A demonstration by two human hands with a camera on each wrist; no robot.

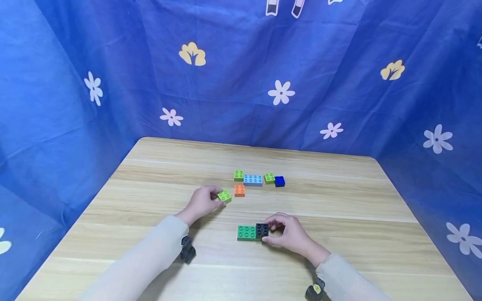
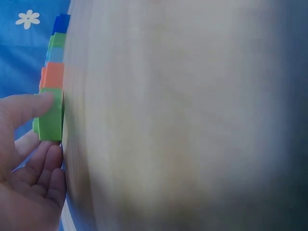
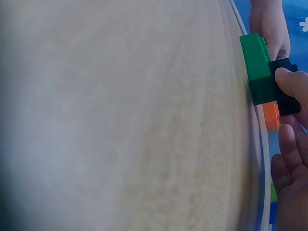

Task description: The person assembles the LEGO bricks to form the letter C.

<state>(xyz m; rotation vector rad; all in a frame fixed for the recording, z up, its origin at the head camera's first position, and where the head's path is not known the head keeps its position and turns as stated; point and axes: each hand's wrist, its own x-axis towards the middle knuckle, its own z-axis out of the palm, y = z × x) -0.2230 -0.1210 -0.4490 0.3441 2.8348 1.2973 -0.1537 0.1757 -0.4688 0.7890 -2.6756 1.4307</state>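
Note:
My left hand pinches a lime green 2x2 toy brick between thumb and fingers, left of an orange brick. In the left wrist view the thumb lies on the side of that lime brick. Nearer the front, my right hand grips a black 2x2 brick by its sides. The black brick sits on the right end of a longer green brick. In the right wrist view the black brick stands out from the green brick's studded face.
Behind the orange brick lie a second lime brick, a light blue long brick, a third lime brick and a dark blue brick. The wooden table ends at a blue flowered cloth.

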